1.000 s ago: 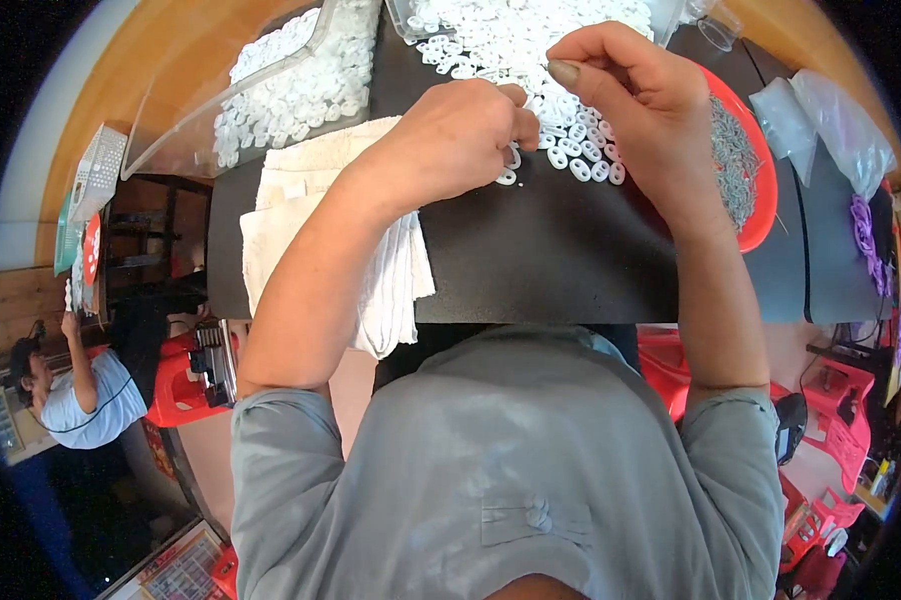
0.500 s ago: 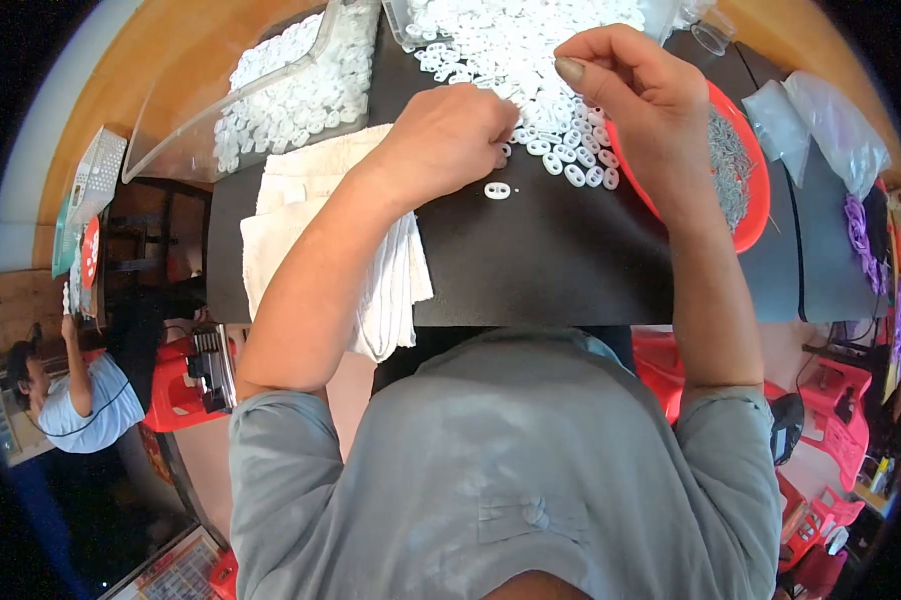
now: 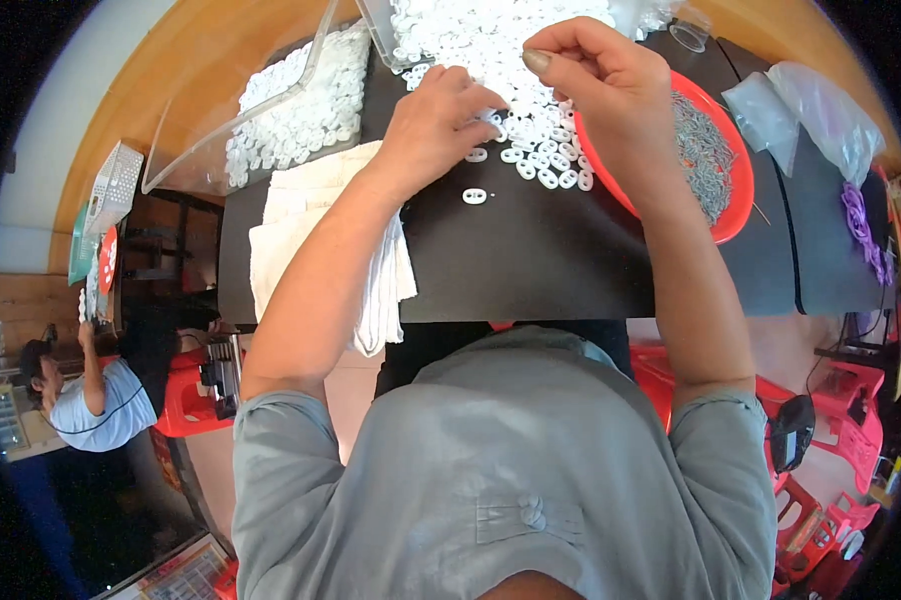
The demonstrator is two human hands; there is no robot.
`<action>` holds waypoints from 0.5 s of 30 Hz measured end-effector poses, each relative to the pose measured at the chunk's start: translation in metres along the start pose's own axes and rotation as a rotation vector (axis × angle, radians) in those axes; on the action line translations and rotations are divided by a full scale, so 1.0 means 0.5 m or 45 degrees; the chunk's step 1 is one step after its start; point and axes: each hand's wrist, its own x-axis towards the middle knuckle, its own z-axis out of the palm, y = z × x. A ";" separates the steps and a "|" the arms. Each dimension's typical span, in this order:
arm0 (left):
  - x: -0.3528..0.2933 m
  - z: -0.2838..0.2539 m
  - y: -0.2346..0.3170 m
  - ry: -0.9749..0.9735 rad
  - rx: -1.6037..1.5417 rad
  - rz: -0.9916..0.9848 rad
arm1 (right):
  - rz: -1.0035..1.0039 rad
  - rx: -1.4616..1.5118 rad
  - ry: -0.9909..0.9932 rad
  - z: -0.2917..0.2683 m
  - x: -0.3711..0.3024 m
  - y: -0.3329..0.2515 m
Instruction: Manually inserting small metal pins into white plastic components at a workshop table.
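Note:
Small white oval pieces with two holes lie in a large pile at the far middle of the dark table. At the pile's left edge is my left hand, its thumb and fingers spread apart among the loose pieces. One white two-holed piece lies alone, nearer to me. My right hand is raised between the pile and a red bowl, with thumb and fingertips pinched together. Whatever is between those fingertips is too small to make out. Many thin grey metal bits fill the bowl.
A clear plastic bin with more white pieces stands at the far left. Folded cream cloth lies under my left forearm. Clear plastic bags with purple string are at the right. Another person sits at the far left.
My left hand has opened from curled fingers to spread ones and shifted slightly left. My right hand stays pinched. The whole view has shifted a little.

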 end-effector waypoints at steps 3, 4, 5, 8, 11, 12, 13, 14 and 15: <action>0.003 -0.009 -0.001 0.077 -0.176 -0.122 | 0.034 0.010 0.012 -0.002 0.002 0.004; 0.005 -0.013 -0.002 0.077 -0.248 -0.213 | 0.031 -0.022 0.016 -0.002 0.002 0.008; 0.005 -0.018 0.000 0.073 -0.241 -0.213 | 0.029 -0.052 0.018 -0.002 0.002 0.009; 0.002 -0.030 0.012 0.012 -0.223 -0.257 | 0.023 -0.024 0.013 0.002 0.000 0.003; -0.003 -0.028 0.026 -0.165 -0.119 -0.270 | 0.018 0.006 -0.014 0.005 -0.001 0.014; -0.007 -0.021 0.021 -0.173 -0.014 -0.153 | 0.016 0.009 -0.016 0.006 -0.001 0.016; -0.009 -0.017 0.017 -0.180 0.091 -0.035 | 0.003 -0.031 -0.014 0.007 -0.001 0.017; -0.007 -0.018 0.021 -0.180 0.093 -0.032 | -0.009 -0.074 -0.008 0.007 -0.001 0.020; -0.005 -0.019 0.028 -0.194 0.120 -0.030 | -0.010 -0.074 -0.005 0.008 -0.002 0.022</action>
